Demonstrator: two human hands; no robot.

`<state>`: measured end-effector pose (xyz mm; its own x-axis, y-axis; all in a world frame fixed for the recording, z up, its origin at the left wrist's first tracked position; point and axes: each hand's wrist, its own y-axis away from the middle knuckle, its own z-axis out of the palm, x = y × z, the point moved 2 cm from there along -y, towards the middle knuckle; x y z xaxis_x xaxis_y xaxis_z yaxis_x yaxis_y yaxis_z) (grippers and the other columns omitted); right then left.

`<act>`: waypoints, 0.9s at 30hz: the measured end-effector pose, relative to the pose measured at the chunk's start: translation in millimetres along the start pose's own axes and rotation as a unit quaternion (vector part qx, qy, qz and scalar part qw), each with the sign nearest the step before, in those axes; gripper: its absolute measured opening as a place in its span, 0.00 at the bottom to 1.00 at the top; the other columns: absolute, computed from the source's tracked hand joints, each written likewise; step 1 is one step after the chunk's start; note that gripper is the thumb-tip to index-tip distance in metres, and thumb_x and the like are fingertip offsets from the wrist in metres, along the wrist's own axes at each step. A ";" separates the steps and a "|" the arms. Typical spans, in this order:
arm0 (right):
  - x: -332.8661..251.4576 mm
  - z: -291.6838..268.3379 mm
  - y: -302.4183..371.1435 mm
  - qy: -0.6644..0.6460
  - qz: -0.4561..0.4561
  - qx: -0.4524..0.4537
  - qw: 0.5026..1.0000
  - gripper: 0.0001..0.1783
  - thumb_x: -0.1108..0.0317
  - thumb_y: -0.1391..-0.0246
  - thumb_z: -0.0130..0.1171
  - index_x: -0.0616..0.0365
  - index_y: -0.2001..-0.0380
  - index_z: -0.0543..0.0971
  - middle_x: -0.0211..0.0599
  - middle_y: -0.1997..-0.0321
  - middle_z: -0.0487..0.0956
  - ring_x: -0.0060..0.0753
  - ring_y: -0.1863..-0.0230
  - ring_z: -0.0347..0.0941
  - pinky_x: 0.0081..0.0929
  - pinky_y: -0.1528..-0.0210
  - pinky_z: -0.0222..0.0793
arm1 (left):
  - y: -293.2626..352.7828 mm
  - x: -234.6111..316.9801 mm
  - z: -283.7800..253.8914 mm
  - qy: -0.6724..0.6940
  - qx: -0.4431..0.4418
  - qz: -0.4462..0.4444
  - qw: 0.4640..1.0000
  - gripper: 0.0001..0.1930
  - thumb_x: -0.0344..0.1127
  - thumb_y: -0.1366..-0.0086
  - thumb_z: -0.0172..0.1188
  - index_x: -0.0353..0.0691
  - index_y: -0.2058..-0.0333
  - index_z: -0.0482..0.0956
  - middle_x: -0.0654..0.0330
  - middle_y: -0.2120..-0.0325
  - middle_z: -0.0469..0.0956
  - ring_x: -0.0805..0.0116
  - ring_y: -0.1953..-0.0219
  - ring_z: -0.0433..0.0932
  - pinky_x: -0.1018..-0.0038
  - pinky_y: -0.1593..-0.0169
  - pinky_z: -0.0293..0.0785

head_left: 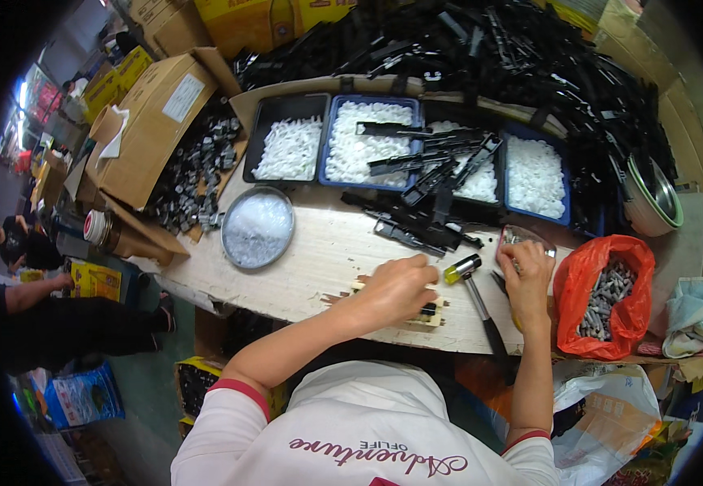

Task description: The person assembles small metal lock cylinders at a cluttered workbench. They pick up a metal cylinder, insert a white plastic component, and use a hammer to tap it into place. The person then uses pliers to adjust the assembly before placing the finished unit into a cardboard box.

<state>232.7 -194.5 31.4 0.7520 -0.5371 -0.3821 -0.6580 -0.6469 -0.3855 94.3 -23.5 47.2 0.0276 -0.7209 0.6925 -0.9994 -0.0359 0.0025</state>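
Observation:
My left hand [401, 288] is curled over a pale yellow block fixture [426, 318] at the table's front, with a short black piece [428, 309] beside it. Its fingers are closed, and what they hold is hidden. Over a small dish [542, 240] of tiny parts my right hand [528, 266] reaches with fingertips bent together; anything between them is too small to make out. Between the hands lies a hammer [481, 306] with a yellow-and-black head and black handle. Several black plastic rail-like parts [406, 233] are heaped just beyond.
Trays of white plastic pieces [365, 130] line the back, below a large pile of black parts [481, 49]. A round tray [258, 228] of clear pieces stands left. A red bag [563, 312] of metal pins and a cloth [698, 317] lie right. Another person [68, 316] stands far left.

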 end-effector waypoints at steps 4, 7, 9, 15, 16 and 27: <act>28.4 -4.5 -9.7 0.138 0.053 -0.032 0.988 0.05 0.69 0.57 0.57 0.54 0.73 0.76 0.31 0.69 0.74 0.36 0.62 0.65 0.38 0.62 0.52 | -80.8 11.4 21.1 -0.024 0.136 0.088 0.987 0.04 0.27 0.49 0.55 0.34 0.73 0.73 0.51 0.74 0.70 0.49 0.72 0.72 0.59 0.70 0.68; 33.3 -2.3 -15.0 0.196 0.066 -0.068 0.976 0.06 0.68 0.57 0.56 0.55 0.73 0.77 0.34 0.68 0.74 0.37 0.60 0.66 0.40 0.60 0.53 | -131.5 -8.7 21.9 -0.118 0.174 0.085 0.974 0.04 0.26 0.52 0.56 0.33 0.75 0.74 0.48 0.75 0.71 0.48 0.72 0.73 0.58 0.70 0.70; 34.5 3.0 -17.0 0.218 0.060 -0.079 0.971 0.06 0.68 0.57 0.56 0.56 0.73 0.77 0.36 0.69 0.75 0.38 0.61 0.66 0.41 0.60 0.54 | -150.0 -15.5 18.2 -0.160 0.165 0.087 0.969 0.04 0.26 0.53 0.56 0.33 0.76 0.75 0.47 0.75 0.71 0.48 0.72 0.73 0.58 0.69 0.70; 49.4 23.5 -16.5 0.193 0.039 -0.097 0.976 0.04 0.72 0.59 0.55 0.56 0.76 0.76 0.37 0.74 0.74 0.40 0.64 0.68 0.39 0.62 0.54 | -176.2 -11.4 13.2 -0.220 0.060 0.060 0.972 0.06 0.23 0.57 0.53 0.33 0.78 0.77 0.44 0.73 0.75 0.47 0.68 0.76 0.59 0.66 0.73; 51.1 24.1 -16.4 0.181 0.035 -0.096 0.978 0.03 0.72 0.59 0.55 0.56 0.76 0.76 0.37 0.74 0.74 0.40 0.64 0.68 0.39 0.62 0.54 | -178.0 -9.3 9.9 -0.224 0.045 0.071 0.971 0.06 0.23 0.58 0.53 0.33 0.78 0.77 0.44 0.74 0.75 0.47 0.69 0.76 0.59 0.66 0.73; 63.4 2.1 -8.7 -0.140 0.126 0.016 0.982 0.05 0.78 0.61 0.55 0.62 0.76 0.76 0.40 0.75 0.75 0.39 0.73 0.71 0.30 0.68 0.64 | -172.6 -15.3 2.2 -0.163 0.099 0.059 0.980 0.06 0.20 0.61 0.54 0.31 0.79 0.75 0.42 0.73 0.72 0.44 0.66 0.73 0.57 0.65 0.71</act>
<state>286.1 -221.8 8.8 0.5267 -0.5052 -0.6836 -0.8264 -0.4925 -0.2728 266.4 -7.9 34.6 -0.0493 -0.9094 0.4129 -0.9731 -0.0494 -0.2250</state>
